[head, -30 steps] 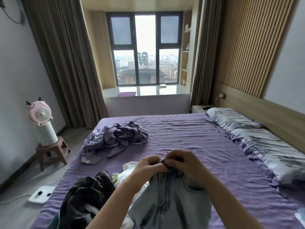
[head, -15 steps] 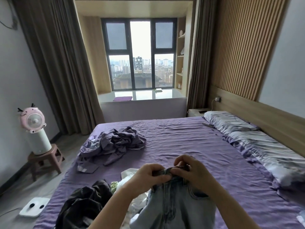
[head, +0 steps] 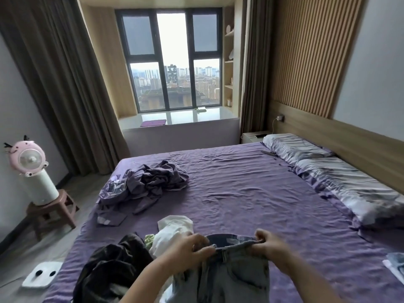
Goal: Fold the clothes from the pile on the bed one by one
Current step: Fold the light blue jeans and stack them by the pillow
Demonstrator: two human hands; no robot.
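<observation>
Purple sheet across the whole bed (head: 251, 193), wrinkled, and on it, far left, a crumpled purple heap (head: 148, 184). Two pillows (head: 341, 178) line the right edge by the headboard. Near left, the pile (head: 122, 267): a dark garment, white cloth and a scrap of green showing between them. At the near edge, the jeans (head: 231, 274), pale denim, held up by the waistband just right of the pile. The left hand (head: 188, 248) pinches the waistband at its left end, fingers curled round the cloth; the right hand (head: 271, 243) grips the right end, knuckles up. And the change: half a second ago the two hands sat almost touching at the middle of the band; now they are well apart and the waistband is stretched between them, its dark inner side showing. The view has also dropped a little, with more floor on the left, where a pink fan (head: 28, 158) stands on a stool (head: 52, 213). The legs of the jeans run off the bottom of the picture, so how they hang cannot be told. Both hands are blurred, and the fingertips are hard to make out. A pale item at the near right edge is cut off.
</observation>
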